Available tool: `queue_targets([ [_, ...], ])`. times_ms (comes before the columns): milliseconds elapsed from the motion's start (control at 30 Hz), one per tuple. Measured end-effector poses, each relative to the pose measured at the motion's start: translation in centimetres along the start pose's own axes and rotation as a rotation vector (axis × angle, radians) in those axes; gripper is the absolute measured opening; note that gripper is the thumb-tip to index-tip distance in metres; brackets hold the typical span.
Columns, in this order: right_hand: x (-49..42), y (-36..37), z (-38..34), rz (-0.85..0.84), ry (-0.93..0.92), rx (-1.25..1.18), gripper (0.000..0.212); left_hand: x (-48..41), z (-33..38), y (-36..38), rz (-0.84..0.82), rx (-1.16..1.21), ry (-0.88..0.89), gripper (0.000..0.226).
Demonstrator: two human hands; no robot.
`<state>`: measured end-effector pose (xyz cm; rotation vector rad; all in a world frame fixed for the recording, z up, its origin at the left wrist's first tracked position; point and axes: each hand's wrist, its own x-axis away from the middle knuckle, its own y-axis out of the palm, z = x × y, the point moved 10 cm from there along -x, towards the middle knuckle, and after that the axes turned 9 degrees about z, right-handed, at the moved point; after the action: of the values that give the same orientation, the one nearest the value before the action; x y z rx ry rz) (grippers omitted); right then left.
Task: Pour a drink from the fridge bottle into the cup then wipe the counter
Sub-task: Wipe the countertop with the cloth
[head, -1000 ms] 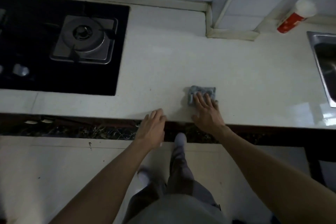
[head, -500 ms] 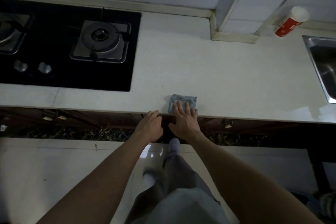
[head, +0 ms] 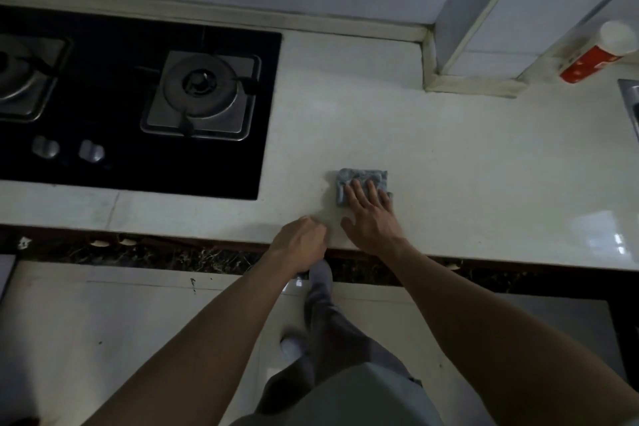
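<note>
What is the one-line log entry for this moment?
phase: wiping | right hand: flat on cloth | left hand: curled at counter edge, holds nothing | cup: not in view

Sink (head: 631, 95) cropped rt edge, L burner (head: 17, 79) cropped, cloth (head: 359, 176) part-covered
</note>
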<state>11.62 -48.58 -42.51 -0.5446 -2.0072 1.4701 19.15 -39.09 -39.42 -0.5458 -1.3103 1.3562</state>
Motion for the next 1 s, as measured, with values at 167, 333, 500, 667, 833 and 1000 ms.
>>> queue_targets([
  [167, -4.0, -1.6, 1.4, 0.025, 0.005, -0.011, 0.076, -3.2, -0.2, -1.4, 0.003, -0.045, 0.035, 0.026],
  [333, -8.3, -3.0, 3.4, 0.03, 0.029, -0.026, 0.076, -6.1, 0.5, -2.5, 0.057, -0.015, 0.126, 0.025],
  [500, -13.2, -4.4, 5.8, 0.049, 0.039, -0.039, 0.075, -10.2, -0.3, -4.0, 0.1, 0.005, 0.127, 0.042],
  [667, -18.2, -5.5, 8.0, 0.064, 0.06, -0.01, 0.075, -14.5, -1.9, -5.2, 0.108, -0.025, 0.081, 0.06],
  [833, -23.2, -7.1, 9.5, 0.078, 0.065, 0.003, 0.075, -17.8, -3.6, -6.6, 0.109, -0.011, 0.04, 0.062],
  [1000, -27.9, -8.5, 10.9, 0.108, 0.063, -0.004, 0.074, -19.8, -5.6, -5.9, -0.016, -0.032, 0.021, 0.059],
])
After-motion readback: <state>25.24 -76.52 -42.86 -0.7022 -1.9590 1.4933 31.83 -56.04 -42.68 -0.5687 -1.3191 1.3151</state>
